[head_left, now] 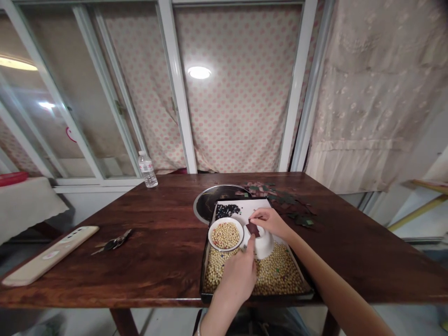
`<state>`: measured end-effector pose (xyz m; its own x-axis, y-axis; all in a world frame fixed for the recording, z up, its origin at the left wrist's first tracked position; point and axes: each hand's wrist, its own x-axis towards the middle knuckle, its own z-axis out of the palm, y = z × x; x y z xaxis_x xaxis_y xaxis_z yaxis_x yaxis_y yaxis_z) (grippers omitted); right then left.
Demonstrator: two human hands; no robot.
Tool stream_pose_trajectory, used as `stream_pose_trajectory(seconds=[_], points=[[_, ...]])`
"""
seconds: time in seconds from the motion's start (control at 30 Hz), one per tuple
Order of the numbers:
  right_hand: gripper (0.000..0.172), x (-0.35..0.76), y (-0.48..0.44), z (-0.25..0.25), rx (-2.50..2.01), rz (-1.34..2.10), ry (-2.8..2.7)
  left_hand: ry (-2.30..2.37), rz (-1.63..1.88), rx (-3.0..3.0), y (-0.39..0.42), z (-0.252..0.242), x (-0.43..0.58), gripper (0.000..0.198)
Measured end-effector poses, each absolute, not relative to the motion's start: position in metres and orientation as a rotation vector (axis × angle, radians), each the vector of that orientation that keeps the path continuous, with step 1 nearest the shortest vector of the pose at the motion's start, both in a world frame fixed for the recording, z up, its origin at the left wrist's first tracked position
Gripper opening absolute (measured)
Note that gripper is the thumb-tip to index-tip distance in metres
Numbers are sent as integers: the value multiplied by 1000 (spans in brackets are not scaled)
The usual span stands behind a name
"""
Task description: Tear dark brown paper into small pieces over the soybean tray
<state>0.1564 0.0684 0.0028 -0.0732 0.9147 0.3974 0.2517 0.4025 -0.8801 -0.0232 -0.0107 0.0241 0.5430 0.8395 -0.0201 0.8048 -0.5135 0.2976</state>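
Observation:
A small dark brown flat piece (pixel 253 228) lies over the white upturned bowl (pixel 265 247). My right hand (pixel 271 221) pinches its upper edge between thumb and fingers. From below, my left hand (pixel 240 273) reaches in with the index finger extended, its tip on the lower edge of the piece against the bowl; its other fingers are curled and partly hidden. Left of the upturned bowl stands a white bowl (pixel 226 235) of pale round beads with a few reddish ones. Both bowls are in a black-edged tray (pixel 202 280) with many pale beads (pixel 280 275) spread in its front part.
Dark beads (pixel 227 211) lie in the tray's far left corner. Behind it is a round dark plate (pixel 203 205), with brown and green flat scraps (pixel 290 200) to the right. A phone (pixel 52 254), keys (pixel 114 242) and a water bottle (pixel 147 170) are on the wooden table's left side.

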Motion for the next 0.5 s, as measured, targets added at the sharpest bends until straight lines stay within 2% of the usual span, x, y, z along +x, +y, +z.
stream_pose_trajectory(seconds=[0.5], points=[[27, 162, 69, 7, -836, 907, -1038, 1345, 110, 2539, -22, 21, -27, 62]])
